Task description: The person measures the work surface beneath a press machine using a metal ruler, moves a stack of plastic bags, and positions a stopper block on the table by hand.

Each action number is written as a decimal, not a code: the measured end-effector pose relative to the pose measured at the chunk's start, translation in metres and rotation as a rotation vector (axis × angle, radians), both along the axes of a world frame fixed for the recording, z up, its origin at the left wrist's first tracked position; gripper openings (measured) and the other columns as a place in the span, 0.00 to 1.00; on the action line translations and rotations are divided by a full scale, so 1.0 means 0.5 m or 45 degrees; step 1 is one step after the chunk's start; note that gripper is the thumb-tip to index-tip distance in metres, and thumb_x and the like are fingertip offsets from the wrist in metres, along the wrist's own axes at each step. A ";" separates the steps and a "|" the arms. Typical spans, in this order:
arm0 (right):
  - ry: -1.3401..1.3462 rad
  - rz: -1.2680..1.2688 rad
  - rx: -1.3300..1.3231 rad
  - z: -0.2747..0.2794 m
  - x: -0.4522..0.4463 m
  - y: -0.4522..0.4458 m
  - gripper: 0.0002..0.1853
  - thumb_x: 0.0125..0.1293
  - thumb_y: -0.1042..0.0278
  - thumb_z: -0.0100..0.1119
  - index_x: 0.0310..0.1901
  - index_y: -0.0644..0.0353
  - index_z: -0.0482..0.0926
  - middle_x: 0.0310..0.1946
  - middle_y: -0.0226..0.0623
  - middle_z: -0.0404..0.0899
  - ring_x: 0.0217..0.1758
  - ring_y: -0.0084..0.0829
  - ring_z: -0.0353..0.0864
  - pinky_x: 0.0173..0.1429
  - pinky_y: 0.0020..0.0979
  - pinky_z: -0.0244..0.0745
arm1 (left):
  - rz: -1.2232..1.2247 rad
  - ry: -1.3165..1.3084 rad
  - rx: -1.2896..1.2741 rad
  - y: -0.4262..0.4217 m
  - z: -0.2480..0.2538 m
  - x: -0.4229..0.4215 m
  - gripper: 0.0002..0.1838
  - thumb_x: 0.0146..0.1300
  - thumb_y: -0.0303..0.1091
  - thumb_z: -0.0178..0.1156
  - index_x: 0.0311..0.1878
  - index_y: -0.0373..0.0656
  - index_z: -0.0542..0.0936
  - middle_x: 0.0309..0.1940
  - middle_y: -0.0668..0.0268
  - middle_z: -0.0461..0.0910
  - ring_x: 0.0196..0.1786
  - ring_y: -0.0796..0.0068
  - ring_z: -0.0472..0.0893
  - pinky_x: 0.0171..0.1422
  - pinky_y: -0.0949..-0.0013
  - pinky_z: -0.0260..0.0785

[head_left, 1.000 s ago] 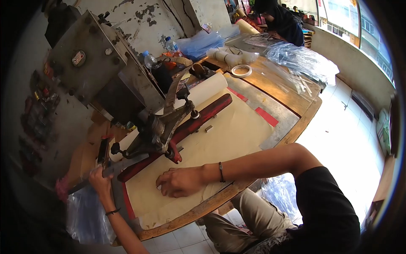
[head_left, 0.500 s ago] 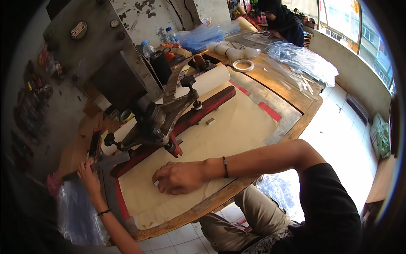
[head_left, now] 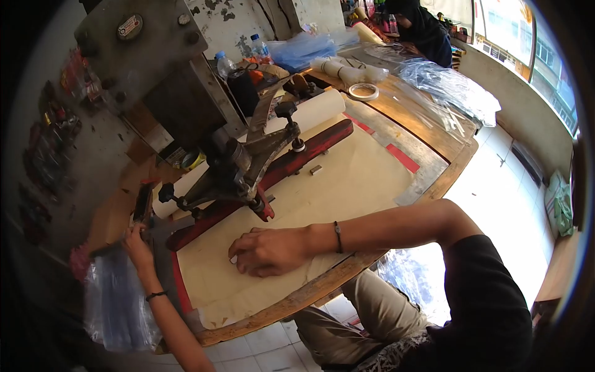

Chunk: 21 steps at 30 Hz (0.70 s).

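Observation:
My right hand (head_left: 268,252) rests on a cream sheet (head_left: 353,167) spread over the worktable, its fingers curled inward. A small pale bit shows at the fingertips, too small to name. At the table's left side, my left hand (head_left: 139,249) has its fingers bent around something dark that I cannot make out. Between and beyond the hands stands a press machine (head_left: 186,80). Its bracket arms with black knobs (head_left: 286,110) carry a long red bar (head_left: 310,150) just over the sheet. Beside the bar lies a small metal block (head_left: 316,170).
Behind the bar lies a white roll (head_left: 325,110). A tape roll (head_left: 364,92), clear plastic sheets (head_left: 446,84) and bottles (head_left: 259,47) crowd the back. Plastic sleeves (head_left: 118,304) hang at left. The wooden table edge (head_left: 297,302) curves near my legs. A person (head_left: 421,31) sits at the far end.
The view has shifted slightly. A flat metal strip seen by my left hand no longer shows clearly beside the bar. My right hand stays on the sheet, fingers still curled.

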State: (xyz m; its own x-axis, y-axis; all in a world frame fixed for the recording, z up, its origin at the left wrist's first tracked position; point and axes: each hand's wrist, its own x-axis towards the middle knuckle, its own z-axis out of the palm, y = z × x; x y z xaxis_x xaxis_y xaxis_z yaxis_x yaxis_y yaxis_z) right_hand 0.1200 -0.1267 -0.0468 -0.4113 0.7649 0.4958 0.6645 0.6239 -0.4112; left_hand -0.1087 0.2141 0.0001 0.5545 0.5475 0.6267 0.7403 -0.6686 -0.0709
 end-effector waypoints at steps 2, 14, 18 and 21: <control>0.011 0.012 -0.014 0.006 0.001 -0.001 0.12 0.64 0.66 0.61 0.48 0.56 0.79 0.62 0.44 0.70 0.66 0.46 0.70 0.70 0.47 0.64 | 0.042 0.008 0.067 0.005 -0.013 0.003 0.15 0.56 0.16 0.58 0.43 0.46 0.80 0.45 0.60 0.80 0.53 0.54 0.79 0.64 0.51 0.65; -0.026 -0.030 -0.034 0.004 -0.005 0.005 0.13 0.63 0.66 0.62 0.50 0.54 0.79 0.62 0.44 0.69 0.66 0.46 0.70 0.70 0.47 0.64 | 0.364 0.037 0.016 -0.015 -0.012 0.032 0.15 0.66 0.22 0.57 0.53 0.52 0.75 0.54 0.66 0.78 0.63 0.59 0.77 0.72 0.36 0.61; -0.023 -0.040 -0.032 0.010 -0.003 0.007 0.13 0.63 0.67 0.62 0.49 0.55 0.80 0.62 0.43 0.70 0.66 0.45 0.70 0.69 0.47 0.65 | 0.454 0.099 -0.020 0.004 -0.009 0.053 0.14 0.68 0.26 0.57 0.55 0.52 0.75 0.54 0.66 0.78 0.65 0.61 0.76 0.72 0.36 0.61; 0.005 -0.033 -0.046 0.006 -0.010 0.004 0.12 0.63 0.67 0.62 0.48 0.56 0.80 0.61 0.43 0.70 0.65 0.45 0.71 0.69 0.47 0.65 | 0.434 0.162 0.128 -0.026 -0.013 0.053 0.16 0.68 0.30 0.58 0.58 0.48 0.74 0.56 0.64 0.77 0.66 0.61 0.75 0.72 0.40 0.61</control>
